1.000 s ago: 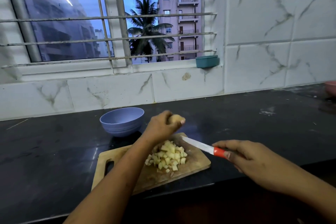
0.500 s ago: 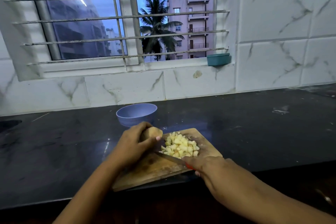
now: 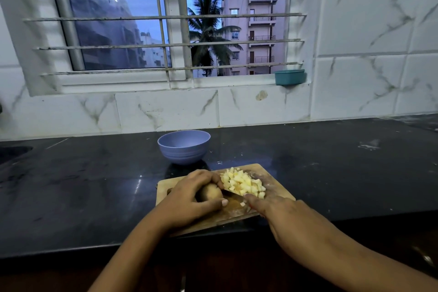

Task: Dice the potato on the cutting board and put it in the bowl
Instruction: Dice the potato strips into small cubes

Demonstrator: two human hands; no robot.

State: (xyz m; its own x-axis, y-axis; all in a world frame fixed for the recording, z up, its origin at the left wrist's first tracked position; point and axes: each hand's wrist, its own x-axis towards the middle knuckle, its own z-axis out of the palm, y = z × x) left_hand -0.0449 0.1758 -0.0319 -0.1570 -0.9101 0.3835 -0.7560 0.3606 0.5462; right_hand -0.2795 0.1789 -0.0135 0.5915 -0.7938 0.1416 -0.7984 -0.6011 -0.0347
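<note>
A wooden cutting board (image 3: 275, 181) lies on the black counter. My left hand (image 3: 189, 197) grips a potato piece (image 3: 209, 193) and holds it down on the board. Right of it sits a pile of diced potato (image 3: 244, 182). My right hand (image 3: 282, 211) holds a knife (image 3: 231, 193) by its handle, which the hand hides; the blade lies between the potato piece and the pile. A blue bowl (image 3: 183, 146) stands just behind the board, and no potato shows inside it.
The black counter (image 3: 331, 168) runs along a white tiled wall with a barred window. A teal container (image 3: 289, 77) sits on the window sill. A dark recess (image 3: 11, 152) shows at the far left of the counter.
My left hand brought the potato piece down from the air onto the board. My right hand swung the knife in from the right, so its blade now lies beside the potato.
</note>
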